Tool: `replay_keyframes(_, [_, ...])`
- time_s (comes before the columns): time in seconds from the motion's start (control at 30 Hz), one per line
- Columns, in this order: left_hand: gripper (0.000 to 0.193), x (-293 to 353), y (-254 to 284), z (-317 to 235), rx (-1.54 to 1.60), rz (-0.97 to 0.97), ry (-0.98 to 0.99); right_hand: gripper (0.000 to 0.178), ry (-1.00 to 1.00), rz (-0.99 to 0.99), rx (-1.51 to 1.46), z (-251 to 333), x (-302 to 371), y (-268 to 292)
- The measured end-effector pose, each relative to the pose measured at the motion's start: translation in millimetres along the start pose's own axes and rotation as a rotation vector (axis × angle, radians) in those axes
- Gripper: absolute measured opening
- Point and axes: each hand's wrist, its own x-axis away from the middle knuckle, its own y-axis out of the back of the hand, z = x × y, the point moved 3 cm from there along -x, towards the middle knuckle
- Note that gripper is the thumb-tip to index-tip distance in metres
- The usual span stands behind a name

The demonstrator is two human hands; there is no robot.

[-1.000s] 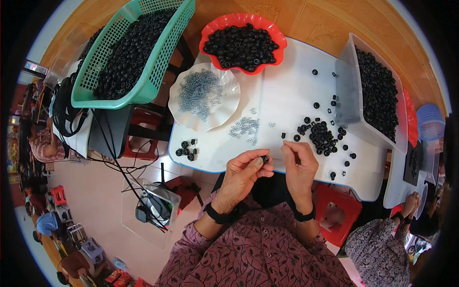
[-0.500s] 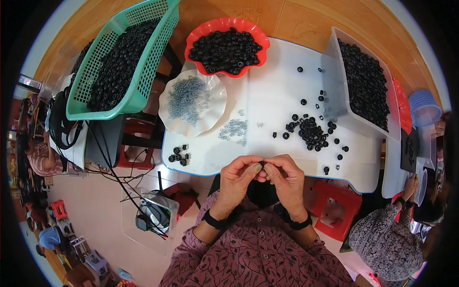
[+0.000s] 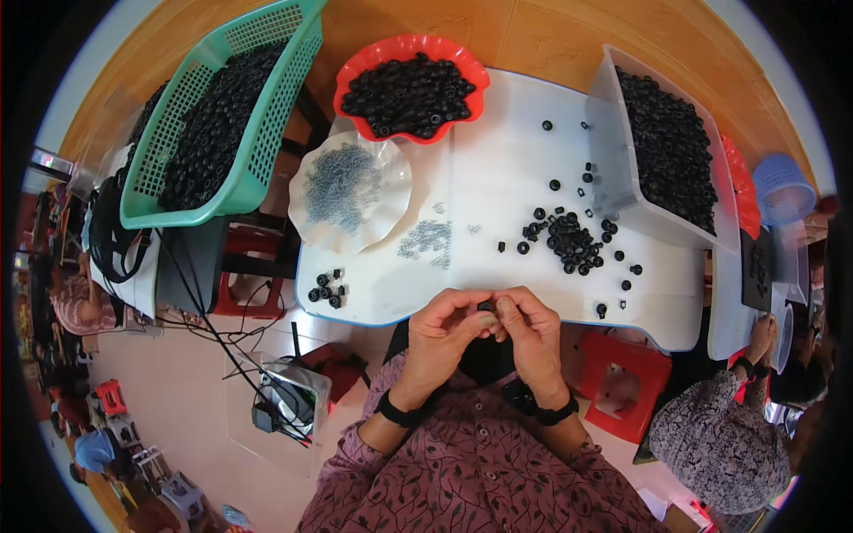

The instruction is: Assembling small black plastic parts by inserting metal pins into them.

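Note:
Just off the near edge of the white table (image 3: 498,200), my hands meet at the fingertips. My left hand (image 3: 444,336) pinches a small black ring-like part (image 3: 486,306). Touching it from the other side, my right hand (image 3: 531,336) has thumb and fingers pressed together on the same part; the fingers partly cover it. A loose pile of black round parts (image 3: 573,242) lies beyond my right hand, with single ones scattered around it. To the left sit a small group of black parts (image 3: 326,290) and a patch of tiny clear rings (image 3: 426,242).
A white scalloped plate (image 3: 400,191) holds clear rings. Behind it stands a red bowl (image 3: 484,82) of black parts. A green basket (image 3: 267,142) at left and a clear bin (image 3: 613,142) at right are full of them. A co-worker (image 3: 720,440) sits at right; cables (image 3: 200,302) hang at left.
The table and its containers have shifted slightly left in the picture. My left fingers have tilted a little, so the black part shows more clearly between the fingertips.

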Motion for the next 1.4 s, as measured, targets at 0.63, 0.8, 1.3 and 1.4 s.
replay_keyframes(0.63, [0.022, 2, 12, -3, -0.274, -0.093, -0.134, 0.015, -0.114, 0.057, -0.216, -5, -2, -5])
replay_keyframes(0.8, [0.022, -2, 23, -2, 0.020, -0.162, 0.074, 0.016, 0.105, -0.142, 0.069, -4, -13, 2])
replay_keyframes(1.3, [0.021, 8, 39, 3, 0.137, -0.173, 0.122, 0.015, 0.569, -0.325, 0.831, 19, -43, -15])
replay_keyframes(1.4, [0.021, 10, 43, 1, 0.131, -0.193, 0.140, 0.014, 0.626, -0.246, 0.844, 19, -43, -33])
